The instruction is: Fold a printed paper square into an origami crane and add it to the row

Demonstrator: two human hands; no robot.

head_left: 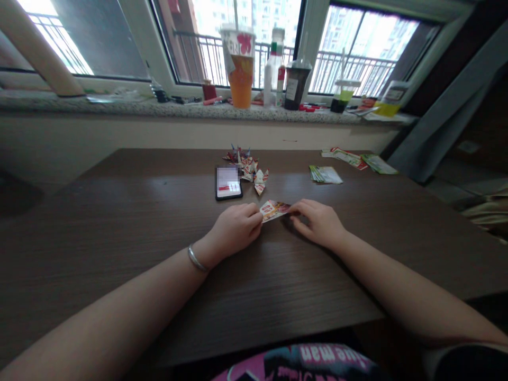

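A small printed piece of paper [274,209], red, yellow and white with a pointed top edge, is held between my hands over the table. My left hand [238,226] is closed on its left end, the fingers curled and the thumb on top. At its right corner, my right hand [315,219] pinches the paper between thumb and fingers. Just beyond lies a phone [229,183] with a lit screen, its picture partly blurred. Beside the phone sits a cluster of folded paper pieces [249,166], pointed and printed in red and white.
A stack of green-and-white paper slips [325,174] lies on the brown table [178,264], right of centre. More printed strips [347,158] lie farther back. On the windowsill [182,110] stand a tall cup of orange drink [241,74], a clear bottle [272,74] and a dark cup [296,87].
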